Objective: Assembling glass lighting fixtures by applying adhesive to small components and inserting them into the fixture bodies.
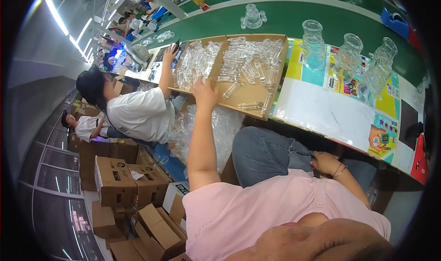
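Observation:
My left hand reaches to the near edge of a shallow cardboard tray, its fingers apart at the rim by the divider; I see nothing held in it. Clear glass tubes fill the tray's left compartment. More glass tubes lie in the right one, with a few loose ones near its front corner. Resting on my jeans, my right hand is empty, its fingers lying loosely on the cloth. Three tall clear glass vessels stand on the bench to the right of the tray.
A smaller glass piece stands on the green bench behind the tray. At the right is a blue tape dispenser. A co-worker in a white shirt sits at my left. Cardboard boxes and clear plastic bags are beside me.

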`<state>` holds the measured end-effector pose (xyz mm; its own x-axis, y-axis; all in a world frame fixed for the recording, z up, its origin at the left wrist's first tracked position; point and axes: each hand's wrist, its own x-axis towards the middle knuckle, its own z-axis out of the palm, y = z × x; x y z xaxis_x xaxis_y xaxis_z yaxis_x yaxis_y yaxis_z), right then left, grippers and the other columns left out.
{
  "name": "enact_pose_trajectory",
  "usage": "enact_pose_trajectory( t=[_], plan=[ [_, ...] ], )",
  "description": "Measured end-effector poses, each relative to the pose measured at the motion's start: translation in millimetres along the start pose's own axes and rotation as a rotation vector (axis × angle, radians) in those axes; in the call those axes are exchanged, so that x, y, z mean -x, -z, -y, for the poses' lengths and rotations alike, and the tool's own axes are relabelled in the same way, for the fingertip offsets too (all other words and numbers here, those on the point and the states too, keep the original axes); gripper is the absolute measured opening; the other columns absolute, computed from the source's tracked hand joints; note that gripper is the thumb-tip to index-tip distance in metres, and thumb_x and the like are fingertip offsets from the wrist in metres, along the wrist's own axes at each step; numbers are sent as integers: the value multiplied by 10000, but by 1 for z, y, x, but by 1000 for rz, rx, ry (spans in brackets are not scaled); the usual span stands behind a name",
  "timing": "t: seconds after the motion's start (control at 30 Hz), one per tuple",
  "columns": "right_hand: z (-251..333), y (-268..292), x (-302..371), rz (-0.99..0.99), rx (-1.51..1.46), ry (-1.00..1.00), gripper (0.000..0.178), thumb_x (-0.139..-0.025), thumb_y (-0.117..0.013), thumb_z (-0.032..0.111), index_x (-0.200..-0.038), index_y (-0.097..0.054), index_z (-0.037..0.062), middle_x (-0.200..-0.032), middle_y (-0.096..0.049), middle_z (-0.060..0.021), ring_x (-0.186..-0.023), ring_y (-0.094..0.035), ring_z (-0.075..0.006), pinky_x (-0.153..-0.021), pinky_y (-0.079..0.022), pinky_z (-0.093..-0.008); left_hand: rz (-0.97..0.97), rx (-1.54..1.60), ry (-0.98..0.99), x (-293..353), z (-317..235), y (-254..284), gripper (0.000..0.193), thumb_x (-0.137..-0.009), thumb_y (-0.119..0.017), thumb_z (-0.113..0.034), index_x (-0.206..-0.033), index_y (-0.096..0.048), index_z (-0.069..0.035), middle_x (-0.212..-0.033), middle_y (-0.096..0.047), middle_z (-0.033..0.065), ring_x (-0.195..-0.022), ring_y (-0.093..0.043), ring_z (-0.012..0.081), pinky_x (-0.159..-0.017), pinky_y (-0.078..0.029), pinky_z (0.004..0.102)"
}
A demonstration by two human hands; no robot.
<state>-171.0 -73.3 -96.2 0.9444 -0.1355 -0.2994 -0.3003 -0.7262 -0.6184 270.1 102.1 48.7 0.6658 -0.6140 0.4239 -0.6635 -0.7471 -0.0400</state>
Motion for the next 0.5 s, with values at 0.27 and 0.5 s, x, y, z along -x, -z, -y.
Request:
enact_pose_trajectory(
  t=[0.27,0.5],
  plan=[
    [7,2,34,-46,-12,87,333,-797,-544,231,-1051,-533,16,-892,-598,-188,-845,-566,-350,-772,-423,-411,42,513,353,-67,66,-23,395,-736,-621,-290,-999,-602,4,-946,-614,231,-913,-590,349,-796,-460,377],
    [15,26,88,-209,-90,-4,198,-809,-524,236,-904,-589,75,-857,-609,-139,-836,-568,-311,-760,-421,-413,105,99,298,-80,83,-80,332,-756,-606,-334,-981,-644,-93,-972,-630,149,-900,-600,305,-796,-461,383]
  ],
)
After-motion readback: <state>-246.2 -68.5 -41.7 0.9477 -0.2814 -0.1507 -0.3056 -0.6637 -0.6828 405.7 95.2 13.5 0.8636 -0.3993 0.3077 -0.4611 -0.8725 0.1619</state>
